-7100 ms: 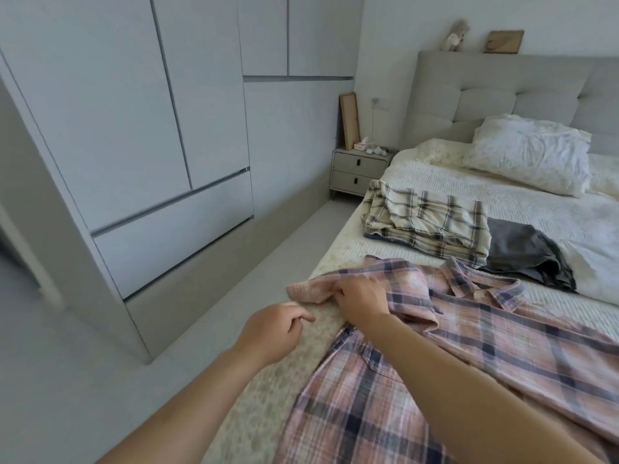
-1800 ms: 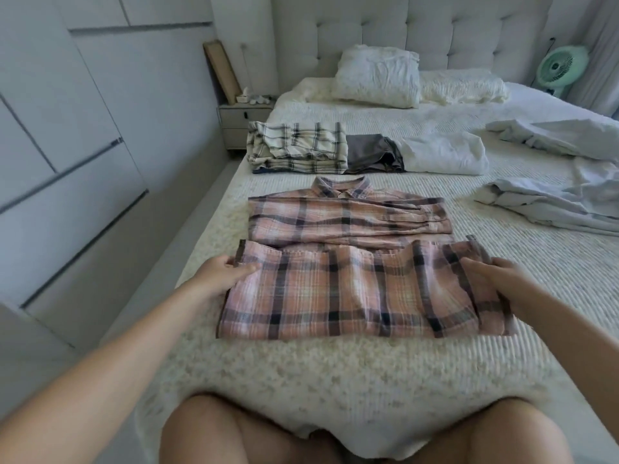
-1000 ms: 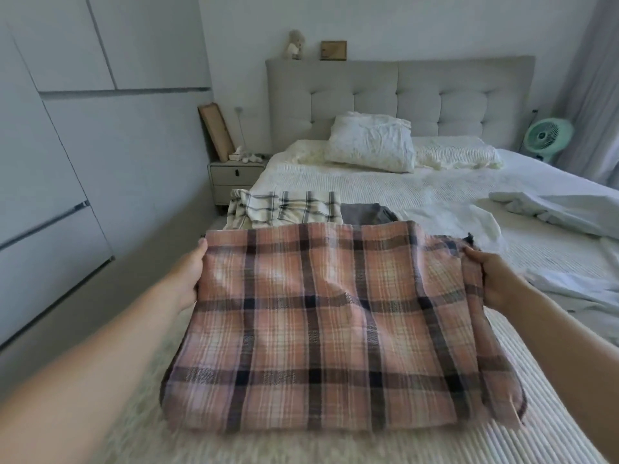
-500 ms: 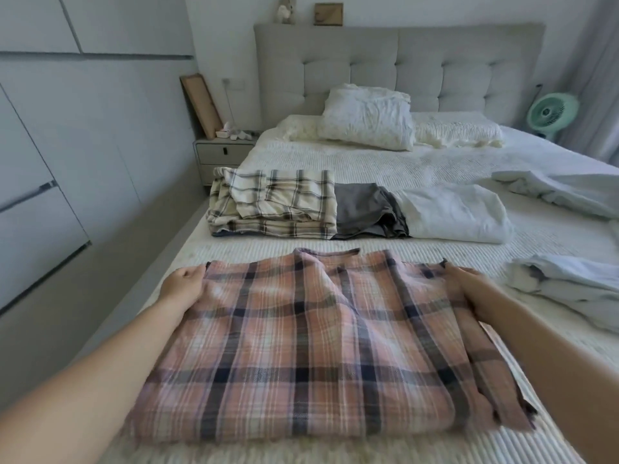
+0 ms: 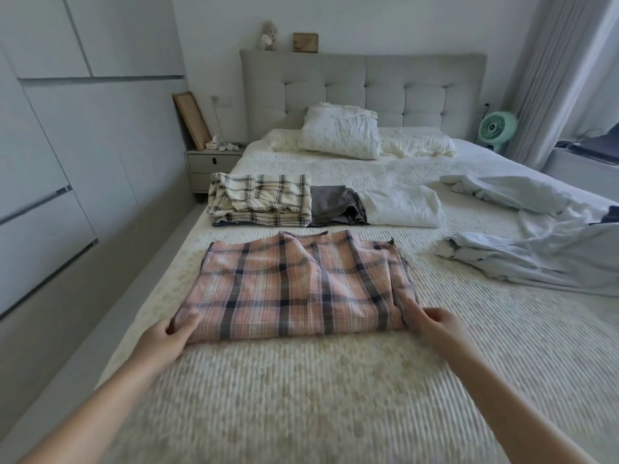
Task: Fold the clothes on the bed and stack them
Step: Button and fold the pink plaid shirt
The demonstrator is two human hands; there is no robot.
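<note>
On the bed [image 5: 335, 390], the left hand [image 5: 164, 339] and right hand [image 5: 432, 324] each seemingly pinch, fingers clamped, a near corner of the folded shirt [image 5: 298, 286].

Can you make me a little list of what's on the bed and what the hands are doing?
Being folded: pink checked shirt, lying flat on the bed
Left hand: holds the shirt's near left corner
Right hand: holds the shirt's near right corner
Folded already: cream checked shirt, grey garment, white garment, side by side
Still to fold: pale blue clothes
By the headboard: pillows
</note>
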